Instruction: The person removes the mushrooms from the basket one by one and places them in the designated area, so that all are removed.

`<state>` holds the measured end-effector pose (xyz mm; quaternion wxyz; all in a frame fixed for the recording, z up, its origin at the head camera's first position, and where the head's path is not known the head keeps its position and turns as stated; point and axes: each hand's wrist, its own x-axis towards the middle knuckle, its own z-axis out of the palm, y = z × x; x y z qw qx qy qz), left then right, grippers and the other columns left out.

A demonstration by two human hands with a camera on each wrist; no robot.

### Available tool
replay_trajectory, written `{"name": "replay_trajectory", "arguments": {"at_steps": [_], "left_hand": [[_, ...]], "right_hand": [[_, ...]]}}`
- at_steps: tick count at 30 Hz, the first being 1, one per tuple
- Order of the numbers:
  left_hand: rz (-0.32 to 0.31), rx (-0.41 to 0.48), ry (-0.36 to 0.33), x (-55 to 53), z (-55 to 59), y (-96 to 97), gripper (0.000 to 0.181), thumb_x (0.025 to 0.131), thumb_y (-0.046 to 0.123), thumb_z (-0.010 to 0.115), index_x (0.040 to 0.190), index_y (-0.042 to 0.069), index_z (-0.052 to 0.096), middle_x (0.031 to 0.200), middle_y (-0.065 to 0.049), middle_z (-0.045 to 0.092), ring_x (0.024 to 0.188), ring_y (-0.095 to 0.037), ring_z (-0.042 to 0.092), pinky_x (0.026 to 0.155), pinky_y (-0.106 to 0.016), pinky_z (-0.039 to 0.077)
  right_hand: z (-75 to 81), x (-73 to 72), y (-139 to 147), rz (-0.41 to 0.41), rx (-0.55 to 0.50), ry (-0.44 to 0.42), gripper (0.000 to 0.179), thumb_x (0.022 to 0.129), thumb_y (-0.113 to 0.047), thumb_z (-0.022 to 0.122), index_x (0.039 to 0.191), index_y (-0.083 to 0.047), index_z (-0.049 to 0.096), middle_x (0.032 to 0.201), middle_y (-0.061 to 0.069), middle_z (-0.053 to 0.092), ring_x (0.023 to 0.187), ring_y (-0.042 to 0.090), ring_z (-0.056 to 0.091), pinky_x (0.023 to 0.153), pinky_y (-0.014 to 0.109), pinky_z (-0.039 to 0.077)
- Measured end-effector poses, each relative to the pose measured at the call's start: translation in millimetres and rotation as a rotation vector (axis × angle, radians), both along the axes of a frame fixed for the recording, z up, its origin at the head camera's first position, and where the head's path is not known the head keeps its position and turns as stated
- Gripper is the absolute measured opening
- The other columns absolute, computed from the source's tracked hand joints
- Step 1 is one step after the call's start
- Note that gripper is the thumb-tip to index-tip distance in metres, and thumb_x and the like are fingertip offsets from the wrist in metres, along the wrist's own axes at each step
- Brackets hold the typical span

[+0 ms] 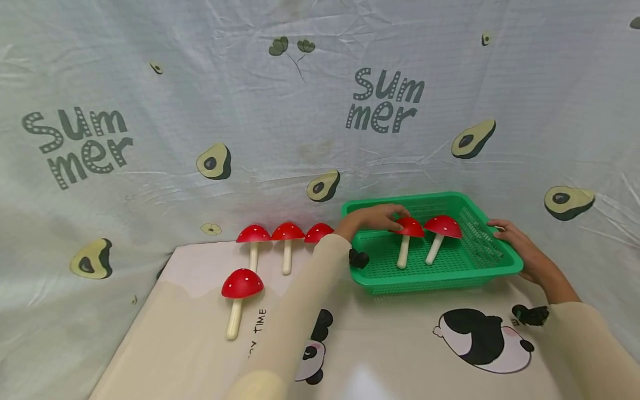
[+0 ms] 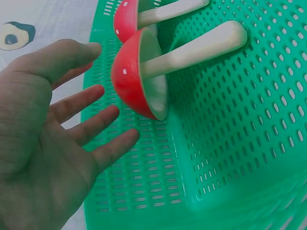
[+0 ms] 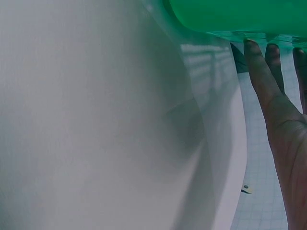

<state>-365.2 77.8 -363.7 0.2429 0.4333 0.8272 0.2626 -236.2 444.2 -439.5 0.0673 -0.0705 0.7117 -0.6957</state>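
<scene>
Mushroom (image 1: 412,226) by the left hand (image 1: 376,216): where, head view?

In the basket (image 1: 430,281), just left of a 2nd mushroom (image 1: 443,226). 4 more on the table (image 1: 190,311): a back row (image 1: 287,231) of 3, the rightmost partly behind the left sleeve (image 1: 300,300), plus a nearer mushroom (image 1: 242,284).

Step?

Looks like loading the basket, at the let-go. Could be a reach instead; can't rule that out.

Next move calls for?

If loading: lift the left hand clear without tipping the mushroom, then over to the row. Right hand (image 1: 530,255) is at the basket's right side, probably to steady it.

Surface, room?

Pale table, panda print (image 1: 475,340), some lettering. Behind it, a creased pale cloth (image 1: 280,150) with avocado and "summer" prints. Rest of the room doesn't show.

Left wrist view?

Left hand's fingers spread, gripping nothing; small gap to the mushroom. Fits the let-go, I'd say. Bit of pale cloth past the basket.

Right wrist view?

Right hand's fingers straight, tips at the basket's edge, no curl seen; hand partly cut off. Broad pale surface fills the left, soft shadows, too blurred for detail. Cloth beyond its edge.
</scene>
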Motion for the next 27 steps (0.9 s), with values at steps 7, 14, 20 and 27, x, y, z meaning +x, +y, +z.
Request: {"name": "replay_trajectory", "arguments": {"at_steps": [7,14,20,27], "left_hand": [[0.009,-0.041,0.003,-7.9,-7.3,6.6,0.049,0.106,0.020,0.053,0.153,0.013,0.044,0.158,-0.007,0.037,0.143,-0.022,0.036,0.109,-0.028,0.039],[-0.004,-0.060,-0.023,-9.9,-14.9,18.3,0.051,0.107,0.021,0.050,0.156,0.013,0.039,0.160,-0.008,0.036,0.142,-0.021,0.036,0.109,-0.029,0.038],[-0.003,-0.065,-0.002,-9.6,-22.9,25.6,0.047,0.107,0.022,0.050,0.153,0.014,0.044,0.151,-0.008,0.043,0.129,-0.019,0.041,0.099,-0.025,0.042],[0.044,-0.141,0.098,-5.2,-25.4,31.9,0.053,0.101,0.026,0.063,0.151,0.017,0.047,0.152,-0.012,0.038,0.136,-0.024,0.039,0.104,-0.033,0.043]], "right_hand": [[-0.3,-0.9,0,0.003,-0.013,-0.001,0.027,0.111,-0.021,0.035,0.134,-0.034,0.044,0.116,-0.009,0.053,0.088,0.013,0.069,0.068,0.033,0.062],[-0.5,1.8,1,-0.004,-0.003,0.004,0.028,0.112,-0.023,0.034,0.136,-0.033,0.043,0.122,-0.006,0.042,0.091,0.011,0.067,0.069,0.033,0.062],[-2.1,0.8,0,0.015,0.003,0.013,0.028,0.112,-0.022,0.033,0.137,-0.032,0.042,0.125,-0.005,0.040,0.092,0.013,0.068,0.069,0.034,0.062],[-1.5,-0.9,1,0.009,0.013,0.014,0.028,0.112,-0.021,0.033,0.136,-0.033,0.042,0.122,-0.003,0.044,0.092,0.013,0.068,0.069,0.034,0.062]]}}
